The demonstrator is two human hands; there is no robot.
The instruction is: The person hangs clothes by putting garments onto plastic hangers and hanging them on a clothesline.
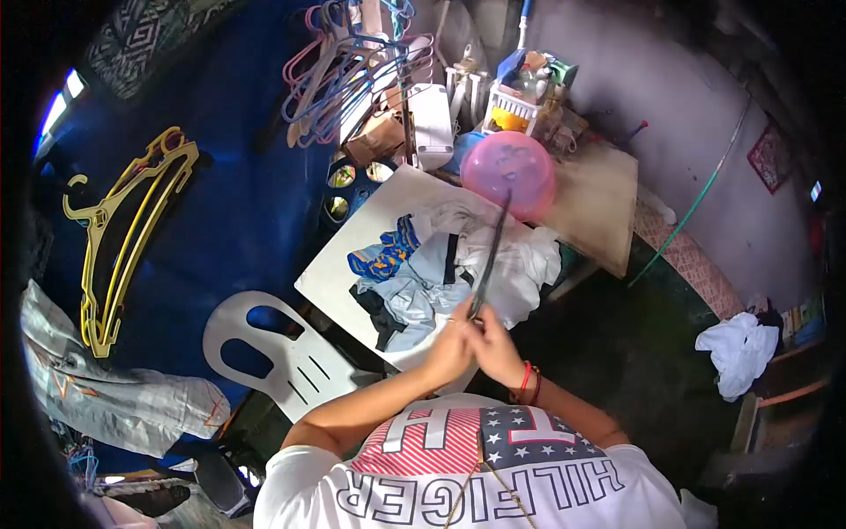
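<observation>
Both hands meet in front of the chest, at the near edge of a white table (352, 256). My left hand (451, 353) is closed, and my right hand (495, 351), with a red band at its wrist, is closed beside it. Between them they grip a long, thin dark object (495, 251) that points away over the table; what it is I cannot make out. Under and beside it lies a heap of clothes: white cloth (529, 264), light grey-blue cloth (410, 291) and a blue and orange patterned piece (386, 254).
A pink basin (507, 172) stands behind the clothes, near a white basket (511, 110). Many hangers (352, 79) hang at the top, yellow hangers (132, 238) at the left. A white plastic chair (282, 353) is left of the table. White cloth (738, 351) lies at the right.
</observation>
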